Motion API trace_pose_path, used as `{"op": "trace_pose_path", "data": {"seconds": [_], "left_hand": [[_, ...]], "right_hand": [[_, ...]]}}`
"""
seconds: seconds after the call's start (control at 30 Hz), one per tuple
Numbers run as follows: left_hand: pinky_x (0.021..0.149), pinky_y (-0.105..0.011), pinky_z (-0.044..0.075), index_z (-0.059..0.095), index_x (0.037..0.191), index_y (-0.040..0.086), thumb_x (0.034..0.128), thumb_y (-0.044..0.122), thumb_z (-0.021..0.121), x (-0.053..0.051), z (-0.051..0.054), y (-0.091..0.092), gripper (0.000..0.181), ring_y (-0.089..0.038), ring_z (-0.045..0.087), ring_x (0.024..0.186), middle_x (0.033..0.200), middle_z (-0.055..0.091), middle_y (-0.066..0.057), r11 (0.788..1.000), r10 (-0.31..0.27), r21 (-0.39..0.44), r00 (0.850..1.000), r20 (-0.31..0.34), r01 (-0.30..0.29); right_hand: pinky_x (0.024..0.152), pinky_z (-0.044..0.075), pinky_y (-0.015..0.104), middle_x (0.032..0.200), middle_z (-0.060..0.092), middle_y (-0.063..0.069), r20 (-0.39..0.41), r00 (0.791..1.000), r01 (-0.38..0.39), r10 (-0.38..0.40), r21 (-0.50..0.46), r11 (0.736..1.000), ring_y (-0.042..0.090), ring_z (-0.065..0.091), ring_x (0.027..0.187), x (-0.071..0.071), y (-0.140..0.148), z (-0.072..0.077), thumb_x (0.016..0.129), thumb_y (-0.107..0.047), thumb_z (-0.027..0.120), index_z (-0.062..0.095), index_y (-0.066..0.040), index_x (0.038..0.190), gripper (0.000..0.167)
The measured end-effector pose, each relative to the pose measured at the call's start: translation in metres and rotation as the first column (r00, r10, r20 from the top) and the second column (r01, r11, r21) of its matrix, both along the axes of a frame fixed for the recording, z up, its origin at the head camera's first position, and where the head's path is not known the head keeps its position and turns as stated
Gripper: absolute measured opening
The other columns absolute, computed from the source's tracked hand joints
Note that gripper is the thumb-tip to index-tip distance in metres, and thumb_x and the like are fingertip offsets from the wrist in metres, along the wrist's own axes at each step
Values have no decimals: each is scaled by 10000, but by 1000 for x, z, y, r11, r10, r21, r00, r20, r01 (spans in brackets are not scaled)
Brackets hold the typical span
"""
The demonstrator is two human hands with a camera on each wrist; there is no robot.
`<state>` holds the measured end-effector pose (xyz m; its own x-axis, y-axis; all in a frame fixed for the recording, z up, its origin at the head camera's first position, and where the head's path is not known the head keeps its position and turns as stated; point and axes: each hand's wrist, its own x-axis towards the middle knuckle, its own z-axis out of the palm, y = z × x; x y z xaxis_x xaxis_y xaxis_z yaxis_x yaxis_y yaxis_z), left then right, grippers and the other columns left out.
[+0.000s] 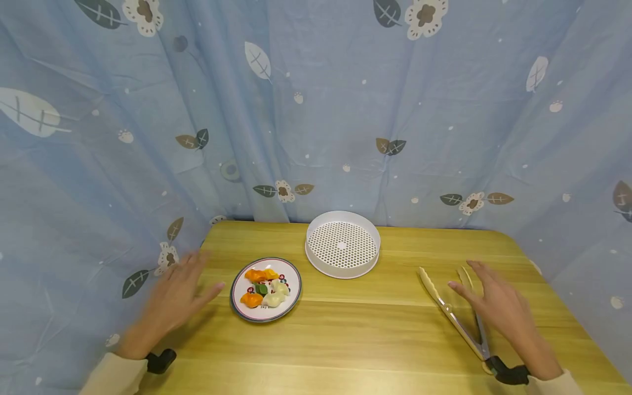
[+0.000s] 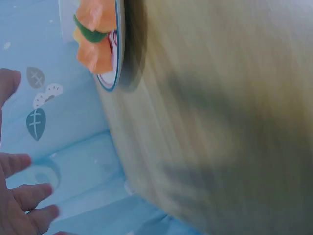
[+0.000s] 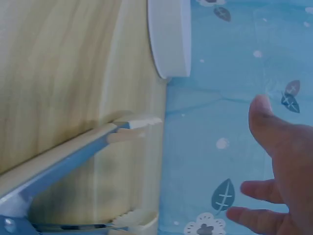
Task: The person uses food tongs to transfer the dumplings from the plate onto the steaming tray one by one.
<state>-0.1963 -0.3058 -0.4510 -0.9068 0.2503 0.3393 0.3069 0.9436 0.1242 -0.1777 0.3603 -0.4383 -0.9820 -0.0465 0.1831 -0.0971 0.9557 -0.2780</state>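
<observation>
My left hand [image 1: 173, 299] hovers over the table's left side with fingers spread, holding nothing. To its right, apart from it, is a round plate [image 1: 238, 299] with a dark rim, bearing orange dumplings [image 1: 252, 299], pale dumplings [image 1: 274, 299] and a green leaf-like piece [image 1: 261, 289]. My right hand [image 1: 503, 302] is held above a pair of tongs [image 1: 459, 326], its fingers extended and nothing in its grasp. The tongs lie spread apart, with cream scalloped tips. In the right wrist view the tongs [image 3: 63, 156] stay clear of the fingers.
A round white steamer basket [image 1: 342, 245] with a perforated base sits at the table's back middle. Blue patterned curtain [image 1: 336, 120] hangs behind and along both sides of the wooden table [image 1: 345, 340].
</observation>
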Motion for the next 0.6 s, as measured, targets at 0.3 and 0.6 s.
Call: {"op": "trace_pose_path", "data": {"seconds": [0.3,0.6], "left_hand": [[840,-567,527,515,1445,6,1001,493,645,-2,-23,11,671,-380,662,1036,1245,645,-233,956,13,282,974,228,-79],[825,-459,535,481,1456,13,984,494,673,-3,-37,21,700,-264,639,983,1212,631,-182,871,-6,450,912,410,-196]], "right_hand": [[541,477,428,1255,618,358,78,995,59,-57,-24,998,407,691,807,5,3,-12,998,-653,524,569,113,1374,855],[826,446,714,1279,487,488,168,983,78,-80,18,997,649,506,1107,9,9,-33,969,-705,521,454,226,1382,1021]]}}
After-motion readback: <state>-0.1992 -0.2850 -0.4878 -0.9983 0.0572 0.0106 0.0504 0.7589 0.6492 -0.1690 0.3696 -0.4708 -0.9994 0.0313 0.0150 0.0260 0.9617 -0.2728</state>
